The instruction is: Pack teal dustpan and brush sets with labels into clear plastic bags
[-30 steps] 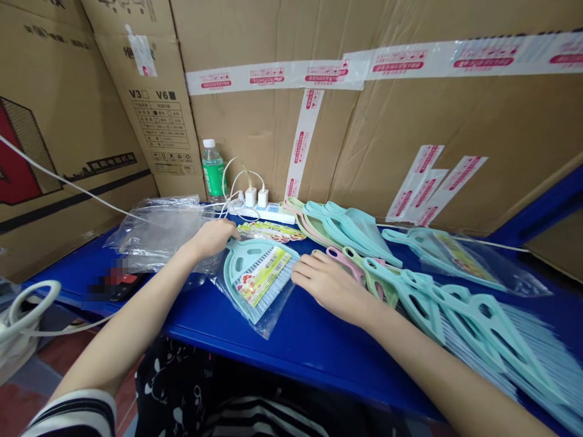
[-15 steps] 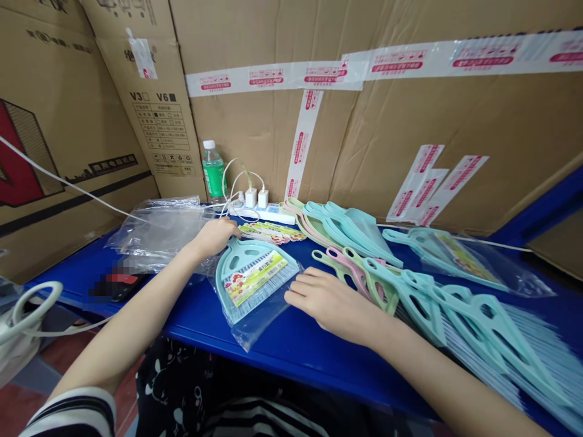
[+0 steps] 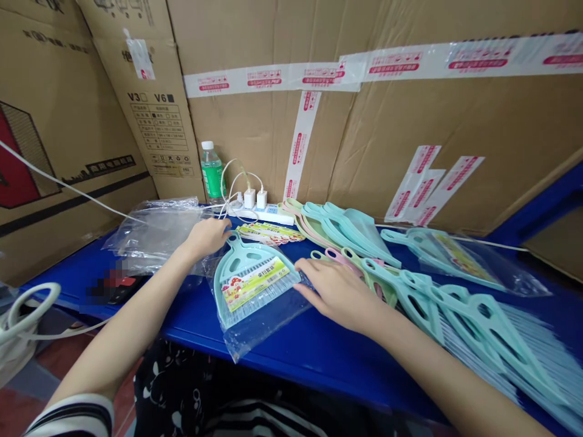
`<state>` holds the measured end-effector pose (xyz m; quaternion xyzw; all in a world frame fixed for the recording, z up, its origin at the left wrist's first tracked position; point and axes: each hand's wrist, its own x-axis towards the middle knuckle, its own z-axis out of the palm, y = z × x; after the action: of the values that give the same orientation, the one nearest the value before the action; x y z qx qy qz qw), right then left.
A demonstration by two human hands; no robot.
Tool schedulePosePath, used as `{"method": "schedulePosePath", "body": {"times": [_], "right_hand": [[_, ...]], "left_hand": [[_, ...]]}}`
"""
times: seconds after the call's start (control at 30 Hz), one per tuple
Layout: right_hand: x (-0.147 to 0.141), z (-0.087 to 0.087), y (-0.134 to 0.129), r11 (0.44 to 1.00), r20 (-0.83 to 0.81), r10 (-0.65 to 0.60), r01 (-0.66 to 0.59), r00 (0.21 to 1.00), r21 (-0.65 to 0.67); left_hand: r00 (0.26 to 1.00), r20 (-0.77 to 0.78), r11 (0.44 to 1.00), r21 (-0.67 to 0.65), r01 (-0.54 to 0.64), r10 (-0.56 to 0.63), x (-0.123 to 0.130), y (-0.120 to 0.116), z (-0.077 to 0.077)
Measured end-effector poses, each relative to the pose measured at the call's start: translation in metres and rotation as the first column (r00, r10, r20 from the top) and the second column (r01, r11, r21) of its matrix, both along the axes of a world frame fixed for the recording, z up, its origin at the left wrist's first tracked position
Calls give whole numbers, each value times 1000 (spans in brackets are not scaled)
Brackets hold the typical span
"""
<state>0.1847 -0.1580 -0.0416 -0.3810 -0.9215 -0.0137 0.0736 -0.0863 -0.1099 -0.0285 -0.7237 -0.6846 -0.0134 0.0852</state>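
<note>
A light-blue dustpan (image 3: 223, 267) lies on the table in a clear plastic bag (image 3: 255, 340), with a small brush (image 3: 273, 290) and a yellow printed card (image 3: 255, 282) on it. The bag's loose end sticks out past the pan's front edge. My left hand (image 3: 207, 238) is closed beside the dustpan's handle, its fingertips at the bag's film; their exact hold is partly hidden. At the pan's right corner, my right hand (image 3: 334, 294) grips the bagged dustpan, thumb below and fingers above.
Loose brushes (image 3: 492, 321) lie at right, near stacked dustpans (image 3: 337, 227) and another bagged dustpan (image 3: 446, 255). Printed cards (image 3: 268, 233) lie before a power strip (image 3: 277, 213). Clear bags (image 3: 155, 233) and a bottle (image 3: 212, 173) are at left. Cardboard (image 3: 273, 127) walls the back.
My right hand has moved onto the dustpan's right corner. My left hand has shifted slightly left off the handle. The bagged dustpan has turned a little, and its loose bag end spreads wider.
</note>
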Motion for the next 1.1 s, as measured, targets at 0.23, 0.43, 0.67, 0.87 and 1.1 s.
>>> {"method": "schedulePosePath", "body": {"times": [0.23, 0.43, 0.67, 0.87, 1.1], "right_hand": [[0, -4, 4, 967, 96, -152, 168, 984, -192], [0, -3, 2, 951, 85, -128, 146, 988, -272], [0, -4, 0, 956, 116, -102, 129, 988, -264], [2, -1, -3, 950, 117, -50, 83, 992, -302], [3, 1, -7, 922, 102, -16, 54, 995, -383]], "left_hand": [[996, 84, 1000, -11, -8, 8, 6, 4, -7], [990, 128, 998, -20, 58, -55, 8, 4, -7], [985, 141, 995, -12, 98, -95, 5, 6, -10], [977, 144, 987, -5, 160, -157, 6, 8, -15], [917, 228, 944, 50, 325, -328, 7, 14, -27]]}}
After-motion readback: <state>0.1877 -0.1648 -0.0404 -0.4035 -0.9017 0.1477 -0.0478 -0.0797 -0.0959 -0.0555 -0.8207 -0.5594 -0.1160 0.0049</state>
